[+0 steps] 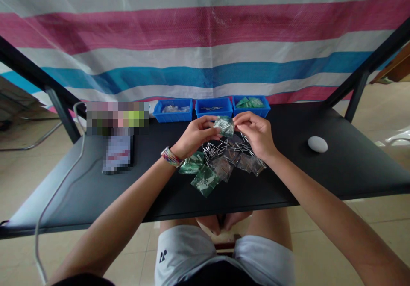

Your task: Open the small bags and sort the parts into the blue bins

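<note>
My left hand and my right hand are raised just above a black table, both pinching a small clear plastic bag with something green inside, one hand on each side. Beneath them lies a heap of loose metal pins, several small clear bags and green pieces in bags. A beaded bracelet circles my left wrist.
Three blue bins stand in a row at the table's back edge, under a striped tarp. A white oval object lies to the right. A blurred-out patch and a grey cable are on the left.
</note>
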Motion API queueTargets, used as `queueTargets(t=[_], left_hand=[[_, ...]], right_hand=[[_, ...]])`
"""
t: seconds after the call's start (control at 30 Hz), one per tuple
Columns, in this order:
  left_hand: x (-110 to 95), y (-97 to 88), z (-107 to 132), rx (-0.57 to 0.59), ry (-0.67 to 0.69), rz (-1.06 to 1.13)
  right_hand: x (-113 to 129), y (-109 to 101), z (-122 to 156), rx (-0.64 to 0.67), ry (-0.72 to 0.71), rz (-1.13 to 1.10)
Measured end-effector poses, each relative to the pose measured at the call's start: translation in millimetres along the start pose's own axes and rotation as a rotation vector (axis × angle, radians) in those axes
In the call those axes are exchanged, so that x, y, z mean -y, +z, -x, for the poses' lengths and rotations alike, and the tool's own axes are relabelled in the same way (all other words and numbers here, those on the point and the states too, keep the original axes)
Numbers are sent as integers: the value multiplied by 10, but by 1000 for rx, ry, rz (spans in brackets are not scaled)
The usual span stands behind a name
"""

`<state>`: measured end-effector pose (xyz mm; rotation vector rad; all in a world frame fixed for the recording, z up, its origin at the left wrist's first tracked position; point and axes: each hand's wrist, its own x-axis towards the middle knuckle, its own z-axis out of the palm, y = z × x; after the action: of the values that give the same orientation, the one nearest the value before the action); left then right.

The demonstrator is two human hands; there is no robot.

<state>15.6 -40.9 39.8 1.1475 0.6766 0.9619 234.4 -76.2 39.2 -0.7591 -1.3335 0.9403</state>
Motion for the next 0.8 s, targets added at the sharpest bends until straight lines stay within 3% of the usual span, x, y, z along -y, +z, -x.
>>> queueTargets(t=[0.13, 0.23, 0.43, 0.57, 0.8], left_hand=[[-3, -36, -31, -11, 36, 62], [-4, -37, -25, 22, 64, 34], [5, 10, 19, 89, 35, -49], [-7, 26, 30, 46, 5, -72], [-1, 21, 22, 0, 40, -136]], right_hand=[[-56, 30, -7, -10, 259, -225], [-77, 59, 5, 32, 347, -228], [-111, 44, 13, 41, 328, -96], [-128, 5, -9, 23, 323, -90], [-91, 32, 17, 108, 407, -118]])
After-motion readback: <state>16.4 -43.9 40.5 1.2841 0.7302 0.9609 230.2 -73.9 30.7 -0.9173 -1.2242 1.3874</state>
